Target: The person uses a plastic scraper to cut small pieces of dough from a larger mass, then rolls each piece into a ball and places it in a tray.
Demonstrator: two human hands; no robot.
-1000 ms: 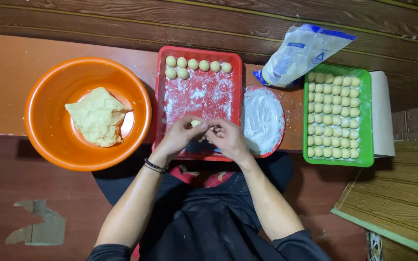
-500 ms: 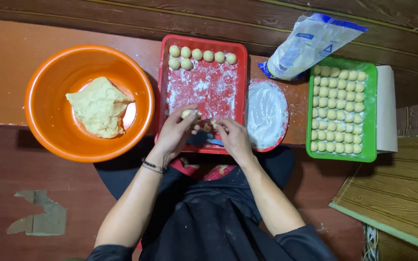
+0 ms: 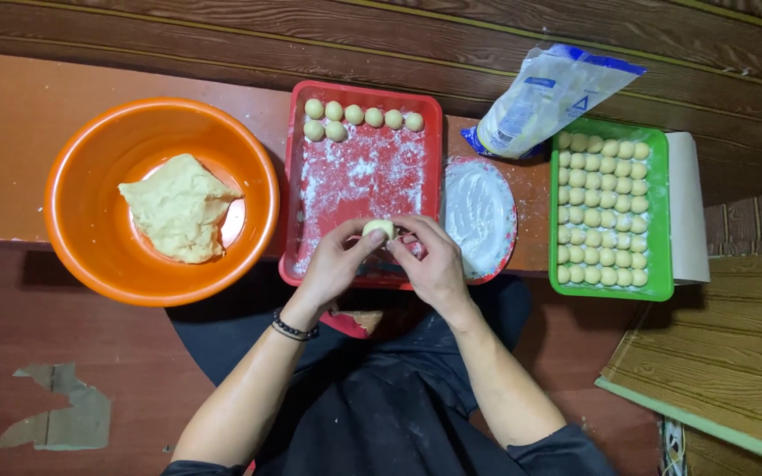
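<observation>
A small pale dough ball [image 3: 378, 228] sits between the fingertips of my left hand [image 3: 335, 261] and my right hand [image 3: 432, 261], both held over the near edge of a red floured tray [image 3: 363, 176]. Several finished dough balls [image 3: 362, 115] line the tray's far edge. A lump of yellow dough [image 3: 178, 209] lies in an orange bowl [image 3: 90, 238] to the left. A black bracelet circles my left wrist.
A green tray [image 3: 659, 220] packed with several rows of dough balls stands at the right, on white paper. A floured plate [image 3: 480, 216] lies between the two trays. An opened flour bag [image 3: 549, 97] rests behind. Wooden planks lie at the lower right.
The dough piece has gone from half hidden between my hands to a round ball held up at the fingertips. The view has shifted slightly; the trays and bowl stay put.
</observation>
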